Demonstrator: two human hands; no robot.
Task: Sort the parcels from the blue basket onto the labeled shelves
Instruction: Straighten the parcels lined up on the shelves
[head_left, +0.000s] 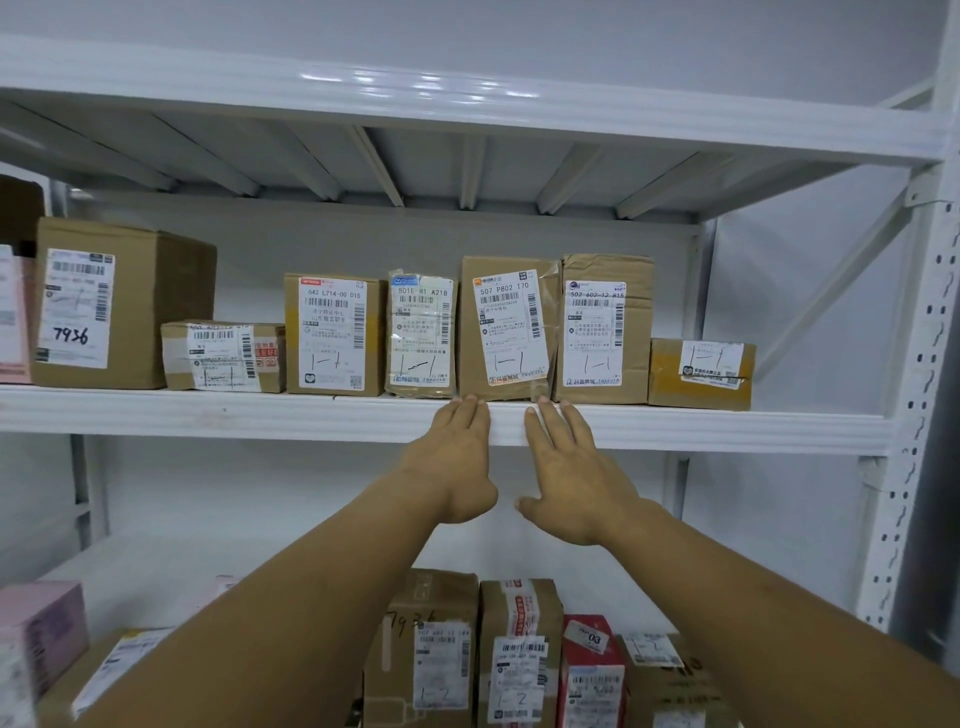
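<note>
Both my hands are raised to the front edge of the white middle shelf (208, 413). My left hand (457, 457) and my right hand (571, 462) lie flat with straight fingers, and their fingertips reach the foot of a brown parcel (506, 327) marked 507 P802 T70 and 1-1. That parcel stands upright in a row of several cardboard parcels, between a taped parcel (421, 332) on its left and a crumpled box (605, 327) on its right. Neither hand holds anything. The blue basket is out of view.
A large box (119, 301) marked 7936 stands at the left of the same shelf, and a small yellow-taped box (701, 371) ends the row at the right. Below, parcels marked 1-2 (519, 654), a red box (592, 670) and pink packets (41, 629) fill the lower shelf.
</note>
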